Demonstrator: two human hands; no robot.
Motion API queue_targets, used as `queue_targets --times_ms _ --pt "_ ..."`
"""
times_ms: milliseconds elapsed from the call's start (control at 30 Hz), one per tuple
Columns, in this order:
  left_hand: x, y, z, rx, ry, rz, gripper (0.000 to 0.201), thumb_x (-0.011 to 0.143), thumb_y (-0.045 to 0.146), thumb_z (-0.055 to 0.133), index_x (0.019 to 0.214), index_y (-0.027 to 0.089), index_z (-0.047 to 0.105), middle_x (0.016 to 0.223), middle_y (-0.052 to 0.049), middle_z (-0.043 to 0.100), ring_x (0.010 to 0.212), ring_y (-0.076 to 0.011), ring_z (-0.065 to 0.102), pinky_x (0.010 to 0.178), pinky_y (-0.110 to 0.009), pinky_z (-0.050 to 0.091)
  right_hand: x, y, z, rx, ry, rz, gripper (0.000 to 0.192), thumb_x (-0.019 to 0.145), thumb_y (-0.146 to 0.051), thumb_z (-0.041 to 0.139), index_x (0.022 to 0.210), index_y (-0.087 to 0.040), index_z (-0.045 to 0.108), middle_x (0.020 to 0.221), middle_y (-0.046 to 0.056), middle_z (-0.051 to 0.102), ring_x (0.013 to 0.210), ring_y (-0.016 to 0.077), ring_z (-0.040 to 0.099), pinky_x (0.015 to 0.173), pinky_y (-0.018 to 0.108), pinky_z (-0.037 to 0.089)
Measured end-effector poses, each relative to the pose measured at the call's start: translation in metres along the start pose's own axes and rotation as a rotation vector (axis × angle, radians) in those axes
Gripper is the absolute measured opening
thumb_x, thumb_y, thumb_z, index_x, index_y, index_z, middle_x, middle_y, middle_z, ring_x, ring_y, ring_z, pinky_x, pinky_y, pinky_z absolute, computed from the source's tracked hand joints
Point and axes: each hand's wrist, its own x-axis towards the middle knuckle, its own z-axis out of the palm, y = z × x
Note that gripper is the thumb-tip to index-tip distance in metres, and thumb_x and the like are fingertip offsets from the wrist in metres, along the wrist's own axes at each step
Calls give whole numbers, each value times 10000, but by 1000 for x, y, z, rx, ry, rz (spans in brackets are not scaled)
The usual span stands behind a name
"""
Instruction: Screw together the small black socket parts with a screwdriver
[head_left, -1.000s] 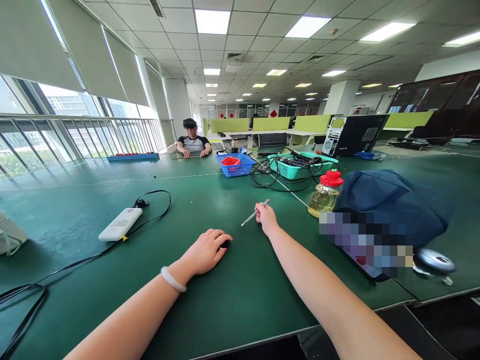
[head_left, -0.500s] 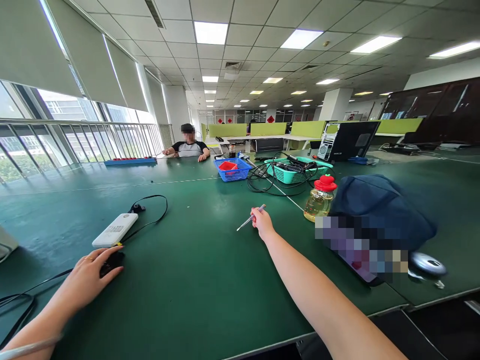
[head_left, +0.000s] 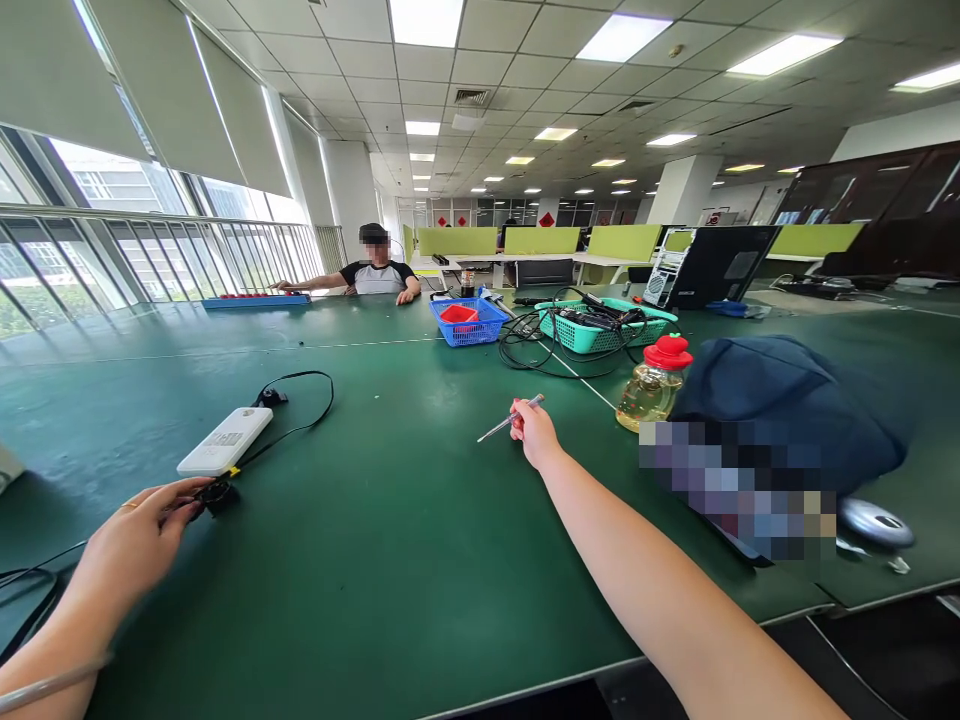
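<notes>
Pinching a thin screwdriver (head_left: 510,421), the right hand (head_left: 534,434) rests on the green surface (head_left: 420,540) near the oil bottle (head_left: 652,385); the left hand (head_left: 131,545) fingers touch a small black plug (head_left: 219,494) beside the white power bank (head_left: 223,441).

Screwdriver (head_left: 510,420): slim, red-and-clear handle, metal shaft angled down-left, tip just above the table, pinched in right hand (head_left: 534,434). Small black part (head_left: 218,494) flat on the table just below the white box, left hand (head_left: 127,545) fingertips touching it.

My left hand (head_left: 131,545) lies low at the far left, palm down, fingers extended and loosely spread, forearm entering from the lower corner. My right arm is stretched straight forward; my right hand (head_left: 534,432) is closed in a pinch grip.
</notes>
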Motion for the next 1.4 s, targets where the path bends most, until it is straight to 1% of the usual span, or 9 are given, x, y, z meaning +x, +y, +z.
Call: queue_targets --times_ms 133,200,333,467,667,800,1000,1267,1400 --pt "-3 14 -6 -132 69 -153 362 862 382 479 1121 263 702 1112 -25 743 901 -247 684 775 -343 546 -1 -2 0 10 -10 6 289 753 -353 702 631 -220 476 447 -80 393 367 59 294 390 235 299" --pt "-3 21 -7 -196 60 -176 354 874 380 479 1119 253 700 1135 -16 737 939 -238 681 808 -331 539 -2 -3 0 10 -16 9 287 751 -347 705 632 -218 478 451 -78 397 369 58 299 393 233 298" --pt "-1 32 -6 -197 35 -126 346 895 360 468 1114 241 709 1254 -18 701 1086 -259 649 902 -355 517 -3 -3 0 8 -22 12 276 745 -339 709 636 -213 489 457 -74 413 373 59 314 399 232 306" --pt "2 34 -4 -142 6 -103 358 910 350 454 1122 219 711 1303 -48 679 1144 -270 631 913 -357 504 -3 -2 1 5 -23 15 277 728 -350 715 632 -214 493 448 -73 415 372 59 309 395 233 302" --pt "5 23 0 -71 78 -104 322 897 347 483 1087 241 721 1175 -44 729 1044 -261 646 785 -324 505 -3 -2 0 1 -34 11 287 696 -373 732 640 -223 494 439 -73 419 375 69 316 392 239 311" --pt "4 22 -1 -17 59 -123 383 921 384 443 1129 206 711 1186 -85 718 1048 -272 641 773 -327 498 -3 -3 0 -1 -35 7 288 694 -378 733 639 -223 496 435 -73 416 373 68 316 391 239 312" --pt "4 24 0 22 80 -84 361 908 399 465 1092 224 721 1132 -72 734 1004 -267 646 724 -307 496 -3 -3 0 -7 -37 7 298 701 -383 738 646 -225 492 437 -75 415 372 69 313 389 239 313" --pt "-1 32 -7 58 -3 -86 427 938 433 417 1179 209 690 1252 -90 700 1054 -278 655 766 -320 504 -4 -3 0 -7 -38 16 281 722 -374 727 644 -218 507 444 -73 415 373 64 316 396 237 312" --pt "-3 32 -8 64 7 -82 395 924 433 435 1131 239 710 1167 -63 738 965 -255 672 729 -298 503 -3 -3 0 -6 -37 18 282 732 -369 723 646 -216 503 447 -73 415 372 63 316 396 235 312"
